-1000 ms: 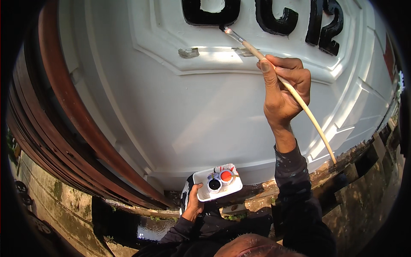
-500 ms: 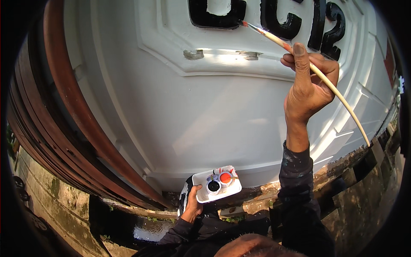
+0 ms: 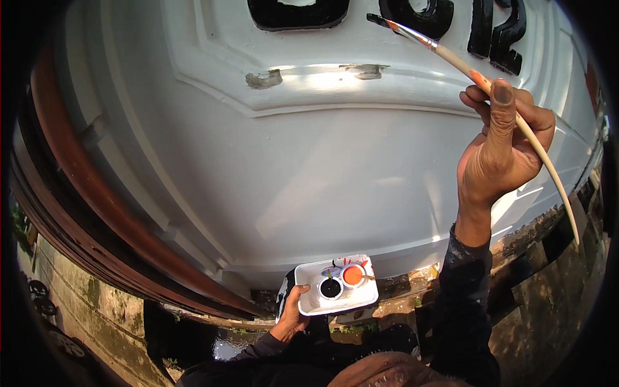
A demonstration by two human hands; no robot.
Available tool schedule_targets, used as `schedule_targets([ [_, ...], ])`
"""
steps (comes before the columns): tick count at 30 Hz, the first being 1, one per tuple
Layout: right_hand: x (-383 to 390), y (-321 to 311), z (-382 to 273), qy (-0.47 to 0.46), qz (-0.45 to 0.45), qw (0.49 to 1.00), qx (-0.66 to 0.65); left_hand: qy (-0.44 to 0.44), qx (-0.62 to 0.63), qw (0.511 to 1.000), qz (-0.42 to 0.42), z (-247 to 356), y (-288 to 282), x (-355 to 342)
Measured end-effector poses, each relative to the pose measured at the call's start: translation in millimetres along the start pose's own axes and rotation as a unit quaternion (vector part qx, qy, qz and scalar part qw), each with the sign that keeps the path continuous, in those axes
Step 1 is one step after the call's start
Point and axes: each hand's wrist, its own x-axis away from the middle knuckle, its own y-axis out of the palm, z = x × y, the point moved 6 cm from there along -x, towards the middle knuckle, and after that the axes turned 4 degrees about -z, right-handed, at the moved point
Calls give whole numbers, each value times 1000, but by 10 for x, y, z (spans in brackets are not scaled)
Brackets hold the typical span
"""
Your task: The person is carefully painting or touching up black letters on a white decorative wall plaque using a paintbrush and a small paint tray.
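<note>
In the head camera's view, a person in dark, paint-flecked sleeves held a long wooden paintbrush (image 3: pixel 454 60) at the upper right of the frame, its handle pinched between the thumb and fingers of the right hand (image 3: pixel 506 138). The brush's long axis ran aslant, from the bristles (image 3: pixel 379 22) at top center down to the handle's end at the right. The blackened tip lay up and to the left of the right hand, by far the nearer of the two hands, and showed in the gap between two raised black characters (image 3: pixel 440 20); whether it touched the white wall (image 3: pixel 322 161) could not be told. At lower center, the left hand (image 3: pixel 293 316) gripped the left edge of a white tray (image 3: pixel 356 300), which carried a cup of black paint (image 3: pixel 331 288) just beside a cup of orange-red paint (image 3: pixel 353 275). The bold characters, cut off by the frame's top edge, were the only lettering that stood out; no brand or label could be made out on the brush or cups.
</note>
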Motion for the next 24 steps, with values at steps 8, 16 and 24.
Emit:
schedule_targets([
  [8, -416, -226, -131, 62, -108, 985, 122, -92, -18, 991, -91, 392, 578, 233],
  [16, -1055, 29, -227, 218, -91, 968, 89, -172, -1, 984, -51, 649, 1040, 907],
  [24, -1343, 223, -558, 442, -10, 893, 86, -247, 24, 969, -21, 1257, 2056, 1245],
])
